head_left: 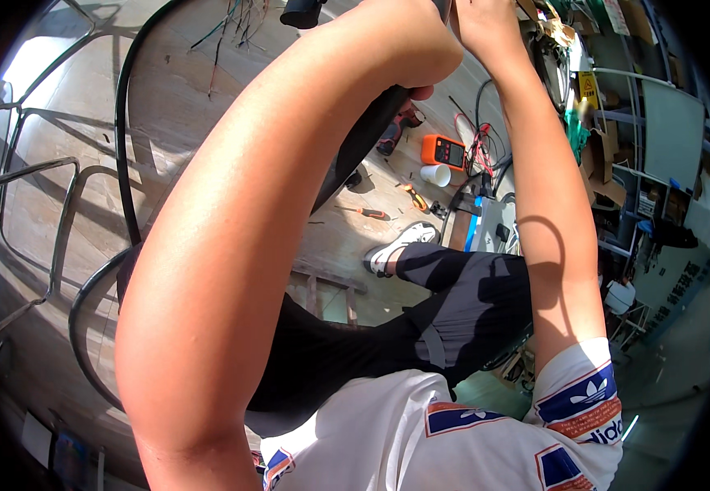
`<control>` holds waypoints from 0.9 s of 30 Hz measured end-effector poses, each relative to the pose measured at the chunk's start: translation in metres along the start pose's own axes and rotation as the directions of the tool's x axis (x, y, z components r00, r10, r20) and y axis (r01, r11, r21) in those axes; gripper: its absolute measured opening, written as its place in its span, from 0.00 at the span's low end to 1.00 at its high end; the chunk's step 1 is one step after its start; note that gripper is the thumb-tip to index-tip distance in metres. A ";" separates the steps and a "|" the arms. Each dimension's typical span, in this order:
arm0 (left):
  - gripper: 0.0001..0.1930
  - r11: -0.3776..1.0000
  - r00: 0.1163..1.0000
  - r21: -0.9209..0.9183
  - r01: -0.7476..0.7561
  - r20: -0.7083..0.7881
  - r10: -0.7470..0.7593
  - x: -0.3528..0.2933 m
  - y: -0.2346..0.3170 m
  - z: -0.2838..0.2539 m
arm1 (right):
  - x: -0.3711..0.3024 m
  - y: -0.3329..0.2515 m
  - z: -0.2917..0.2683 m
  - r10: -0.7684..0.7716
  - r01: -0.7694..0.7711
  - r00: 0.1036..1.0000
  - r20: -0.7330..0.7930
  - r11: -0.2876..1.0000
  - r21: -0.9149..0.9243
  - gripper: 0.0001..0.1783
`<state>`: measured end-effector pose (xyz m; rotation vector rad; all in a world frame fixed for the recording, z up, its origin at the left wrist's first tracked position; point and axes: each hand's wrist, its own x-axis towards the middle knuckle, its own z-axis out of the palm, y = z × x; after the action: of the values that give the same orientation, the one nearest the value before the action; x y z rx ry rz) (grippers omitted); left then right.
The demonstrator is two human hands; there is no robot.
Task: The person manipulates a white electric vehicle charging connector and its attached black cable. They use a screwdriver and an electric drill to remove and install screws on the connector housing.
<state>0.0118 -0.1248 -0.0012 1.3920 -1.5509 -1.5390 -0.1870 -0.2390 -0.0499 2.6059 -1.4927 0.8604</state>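
Left hand [432, 51] curls round the black tube [370, 135], probably stiff and weighty, best gripped around its thick shaft; right hand's [484, 23] hold, I can't tell.

The left forearm [224, 213] rises obliquely from the lower left, large in the foreground, to a sharply bent wrist; the left hand [430, 45] turns down to the right, its curled fingers [422, 93] partly visible beneath. The right arm [559, 196], only slightly bent, extends upward to the right hand [483, 23], which is cropped by the upper edge, its fingers indistinct.
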 end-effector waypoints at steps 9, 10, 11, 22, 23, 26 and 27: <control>0.12 0.997 0.997 0.010 0.083 0.000 -0.083 0.001 -0.001 0.000 | 0.027 -0.038 -0.012 0.407 -0.522 0.819 0.404 0.821 0.230 0.22; 0.12 0.984 0.985 0.043 0.170 -0.024 -0.169 0.008 0.011 0.012 | 0.025 -0.038 -0.014 0.458 -0.555 0.806 0.375 0.806 0.207 0.22; 0.12 0.983 0.985 0.057 0.173 -0.018 -0.173 0.011 0.013 0.018 | 0.022 -0.036 -0.016 0.480 -0.566 0.803 0.353 0.800 0.200 0.22; 0.12 1.000 0.999 -0.023 0.008 0.050 -0.007 0.003 -0.011 0.017 | 0.028 -0.047 -0.006 0.582 -0.680 0.656 0.481 0.732 0.042 0.19; 0.12 1.000 0.999 -0.018 0.009 0.050 -0.008 0.003 -0.011 0.017 | 0.027 -0.044 -0.003 0.574 -0.698 0.642 0.509 0.712 0.076 0.20; 0.12 0.998 0.998 0.030 0.059 0.031 -0.060 0.002 -0.006 0.018 | 0.025 -0.038 -0.001 0.553 -0.726 0.610 0.567 0.677 0.120 0.20; 0.12 0.993 0.994 0.061 0.106 0.014 -0.107 0.002 -0.002 0.019 | 0.025 -0.037 -0.002 0.553 -0.719 0.608 0.570 0.687 0.101 0.20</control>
<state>-0.0054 -0.1189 -0.0079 1.5209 -1.5676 -1.5821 -0.1481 -0.2385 -0.0274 2.6149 -2.7973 0.4501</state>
